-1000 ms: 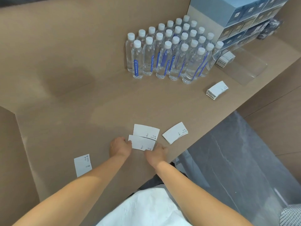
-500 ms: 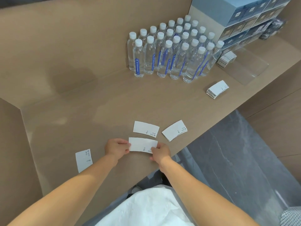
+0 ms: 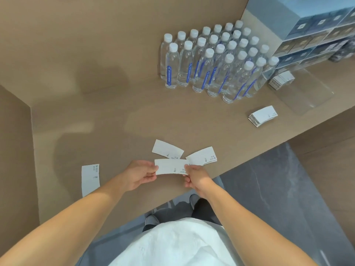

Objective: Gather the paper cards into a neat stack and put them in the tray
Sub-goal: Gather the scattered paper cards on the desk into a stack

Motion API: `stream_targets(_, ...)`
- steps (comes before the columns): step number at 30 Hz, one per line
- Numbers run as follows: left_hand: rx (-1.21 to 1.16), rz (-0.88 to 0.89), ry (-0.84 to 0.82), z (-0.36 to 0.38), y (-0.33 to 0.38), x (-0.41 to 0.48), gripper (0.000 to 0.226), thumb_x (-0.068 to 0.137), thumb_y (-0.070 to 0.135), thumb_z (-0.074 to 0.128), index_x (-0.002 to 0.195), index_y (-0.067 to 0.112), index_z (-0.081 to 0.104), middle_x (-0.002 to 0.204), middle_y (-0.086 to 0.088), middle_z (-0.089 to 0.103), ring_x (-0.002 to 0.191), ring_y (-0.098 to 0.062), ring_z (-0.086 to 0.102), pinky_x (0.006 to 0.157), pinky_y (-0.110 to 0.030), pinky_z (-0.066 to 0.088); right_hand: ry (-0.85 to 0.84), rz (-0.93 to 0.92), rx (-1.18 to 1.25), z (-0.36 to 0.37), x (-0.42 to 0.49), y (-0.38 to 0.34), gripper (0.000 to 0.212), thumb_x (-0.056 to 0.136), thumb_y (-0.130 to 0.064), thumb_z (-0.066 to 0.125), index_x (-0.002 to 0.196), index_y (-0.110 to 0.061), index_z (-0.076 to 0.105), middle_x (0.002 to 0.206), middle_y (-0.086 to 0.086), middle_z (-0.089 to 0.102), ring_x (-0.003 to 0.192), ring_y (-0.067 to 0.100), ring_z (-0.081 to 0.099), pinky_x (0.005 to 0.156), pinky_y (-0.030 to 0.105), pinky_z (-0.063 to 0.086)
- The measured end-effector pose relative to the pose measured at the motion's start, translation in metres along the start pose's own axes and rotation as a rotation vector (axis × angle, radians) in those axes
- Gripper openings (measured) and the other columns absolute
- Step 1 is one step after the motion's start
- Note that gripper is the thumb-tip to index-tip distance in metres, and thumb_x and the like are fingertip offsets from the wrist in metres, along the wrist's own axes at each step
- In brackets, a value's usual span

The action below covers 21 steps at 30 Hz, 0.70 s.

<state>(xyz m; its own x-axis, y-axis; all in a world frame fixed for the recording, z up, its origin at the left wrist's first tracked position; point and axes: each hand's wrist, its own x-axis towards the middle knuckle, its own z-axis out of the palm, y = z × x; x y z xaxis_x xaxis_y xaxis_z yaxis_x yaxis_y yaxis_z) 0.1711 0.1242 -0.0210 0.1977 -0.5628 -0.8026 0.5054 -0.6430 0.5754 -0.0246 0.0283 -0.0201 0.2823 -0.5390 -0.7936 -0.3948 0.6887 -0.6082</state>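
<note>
A white paper card (image 3: 170,166) is held flat above the counter's front edge. My left hand (image 3: 139,175) pinches its left end and my right hand (image 3: 194,176) pinches its right end. Just beyond it lie a second card (image 3: 167,149) and a small fanned pile of cards (image 3: 202,156). One more card (image 3: 90,178) lies alone far to the left. A thicker card stack (image 3: 263,115) sits at the right. The clear tray (image 3: 307,93) stands at the far right, with another card stack (image 3: 281,80) at its back end.
Several water bottles (image 3: 213,62) stand in rows at the back of the tan counter (image 3: 115,120). Blue boxes (image 3: 307,31) are stacked in the back right corner. A side wall closes the left; the counter's front edge runs diagonally under my hands.
The card was lifted off the counter and drawn a little toward me, with both hands now pinching its ends. The view has shifted right and down.
</note>
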Motion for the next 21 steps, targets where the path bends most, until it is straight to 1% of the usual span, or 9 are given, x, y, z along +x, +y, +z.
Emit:
stream_targets(2,0.002,0.016,0.015,0.013,-0.002,0.0,0.012,0.083,0.0,0.072,0.092,0.004,0.067,0.087,-0.01,0.071,0.078,-0.02,0.065,0.07,-0.03,0.057,-0.031,-0.032,-0.069,-0.017,0.007,-0.01,0.029,0.102,-0.021,0.045,0.115,0.0,0.06,0.071,0.005,0.053,0.052,0.014,0.036,0.048,0.029,0.036)
stream_targets(4,-0.041,0.039,0.053,0.029,-0.004,0.002,0.013,0.083,0.0,0.072,0.094,0.004,0.067,0.09,-0.01,0.07,0.08,-0.02,0.065,0.07,-0.03,0.057,-0.068,-0.057,-0.128,-0.032,0.014,-0.021,0.029,0.102,-0.021,0.044,0.107,0.001,0.062,0.069,0.005,0.049,0.053,0.015,0.035,0.048,0.029,0.034)
stream_targets(6,-0.087,0.055,0.095,0.046,-0.004,0.004,0.016,0.083,0.001,0.072,0.098,0.003,0.066,0.092,-0.011,0.071,0.081,-0.02,0.065,0.071,-0.03,0.057,-0.103,-0.067,-0.192,-0.047,0.021,-0.032,0.03,0.102,-0.022,0.044,0.107,0.001,0.063,0.069,0.006,0.05,0.053,0.015,0.036,0.048,0.029,0.034)
stream_targets(8,-0.135,0.06,0.131,0.066,-0.005,0.004,0.017,0.084,0.002,0.072,0.099,0.002,0.066,0.092,-0.01,0.072,0.081,-0.02,0.066,0.071,-0.03,0.057,-0.122,-0.078,-0.272,-0.065,0.029,-0.044,0.029,0.101,-0.025,0.044,0.11,-0.004,0.064,0.072,0.008,0.051,0.053,0.015,0.037,0.049,0.028,0.035)
stream_targets(11,-0.219,0.065,0.164,0.098,-0.008,0.005,0.017,0.084,0.002,0.071,0.101,0.003,0.065,0.091,-0.007,0.073,0.082,-0.019,0.066,0.072,-0.03,0.057,-0.161,-0.09,-0.372,-0.093,0.041,-0.059,0.028,0.1,-0.029,0.045,0.1,-0.01,0.066,0.068,0.003,0.05,0.048,0.012,0.035,0.042,0.023,0.029)
stream_targets(13,-0.256,0.073,0.178,0.118,-0.009,0.007,0.024,0.086,0.002,0.07,0.108,0.002,0.063,0.1,-0.01,0.071,0.089,-0.021,0.065,0.077,-0.031,0.056,-0.196,-0.079,-0.394,-0.112,0.049,-0.065,0.027,0.1,-0.029,0.046,0.098,-0.01,0.066,0.063,0.0,0.05,0.043,0.011,0.031,0.04,0.023,0.024)
stream_targets(16,-0.249,0.087,0.218,0.147,-0.012,0.01,0.028,0.089,0.003,0.066,0.116,0.0,0.061,0.115,-0.015,0.069,0.1,-0.025,0.064,0.085,-0.033,0.054,-0.225,-0.106,-0.484,-0.137,0.061,-0.07,0.031,0.1,-0.031,0.048,0.1,-0.008,0.067,0.061,0.001,0.048,0.047,0.014,0.026,0.044,0.027,0.018)
stream_targets(19,-0.275,0.089,0.315,0.17,-0.016,0.011,0.036,0.09,0.003,0.065,0.124,-0.004,0.055,0.121,-0.018,0.066,0.108,-0.029,0.063,0.091,-0.034,0.053,-0.248,-0.14,-0.573,-0.149,0.071,-0.075,0.031,0.099,-0.034,0.047,0.105,-0.012,0.068,0.067,0.005,0.051,0.049,0.016,0.025,0.044,0.029,0.018)
stream_targets(21,-0.293,0.088,0.369,0.178,-0.017,0.012,0.039,0.089,0.003,0.066,0.125,-0.005,0.053,0.122,-0.02,0.064,0.109,-0.03,0.063,0.09,-0.034,0.053,-0.267,-0.157,-0.614,-0.153,0.076,-0.078,0.03,0.1,-0.034,0.046,0.104,-0.014,0.068,0.065,0.004,0.053,0.048,0.015,0.025,0.043,0.029,0.02)
